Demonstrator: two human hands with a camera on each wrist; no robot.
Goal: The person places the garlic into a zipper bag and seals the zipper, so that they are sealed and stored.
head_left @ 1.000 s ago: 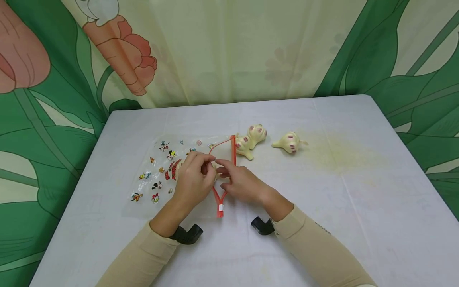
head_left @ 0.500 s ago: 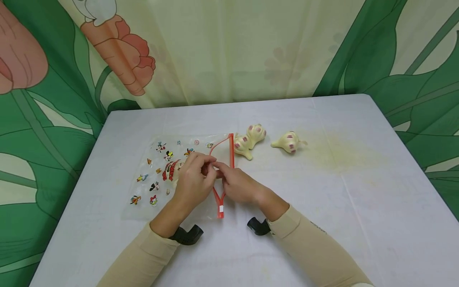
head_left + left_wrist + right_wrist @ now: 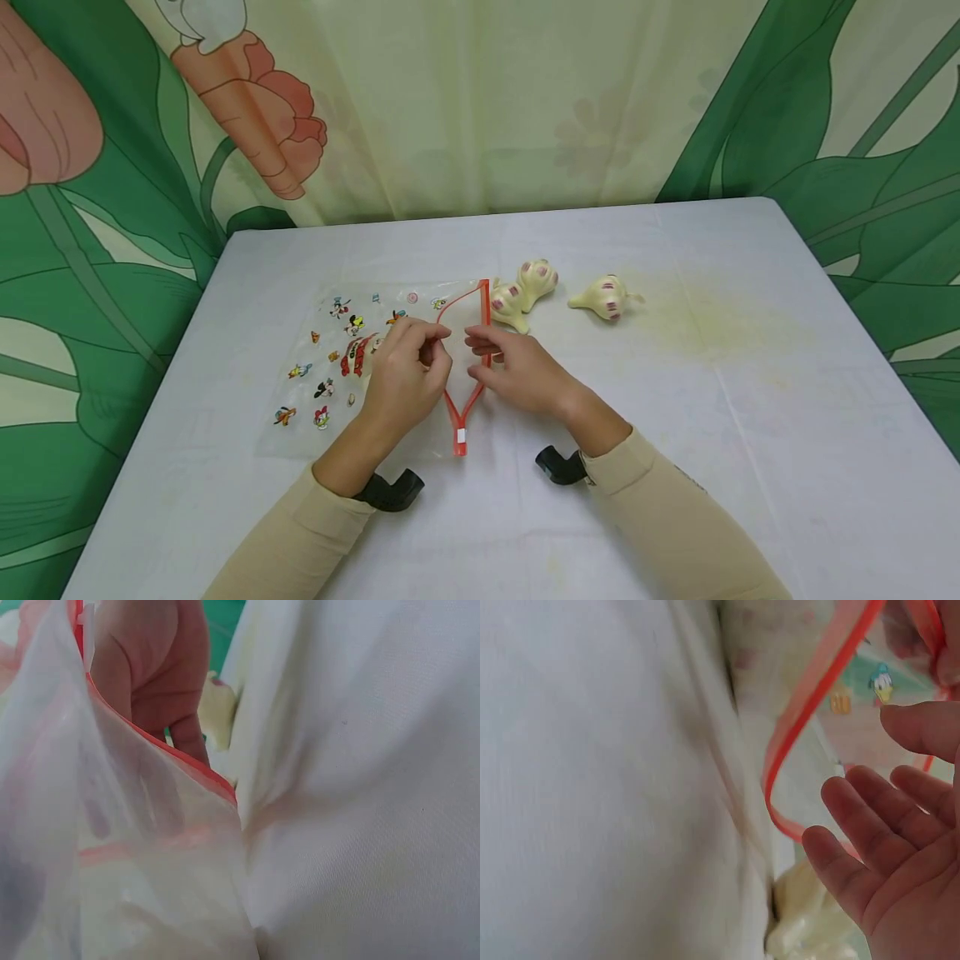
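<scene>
A clear plastic zip bag (image 3: pixel 330 433) with cartoon prints and a red zip edge (image 3: pixel 485 302) lies on the table, its mouth spread apart. At the near lip, my left hand (image 3: pixel 408 371) pinches the red edge between thumb and fingers. My right hand (image 3: pixel 528 375) hovers at the other lip, its fingers (image 3: pixel 870 825) spread and holding nothing. Two garlic bulbs (image 3: pixel 537 282) sit together just beyond the mouth. A third garlic bulb (image 3: pixel 604 298) lies apart to their right. Through the plastic, the right wrist view shows a pale shape with pinkish spots.
A white cloth covers the table (image 3: pixel 720 517), with a faint yellowish stain right of the bulbs. Behind it hangs a printed curtain (image 3: pixel 480 108). Black curved mounts (image 3: pixel 393 490) stick out below both wrists.
My right hand went in to the left hand's fingertips, then drew back right with its fingers parting. My left hand keeps its pinch in the same place. The bulbs stay put.
</scene>
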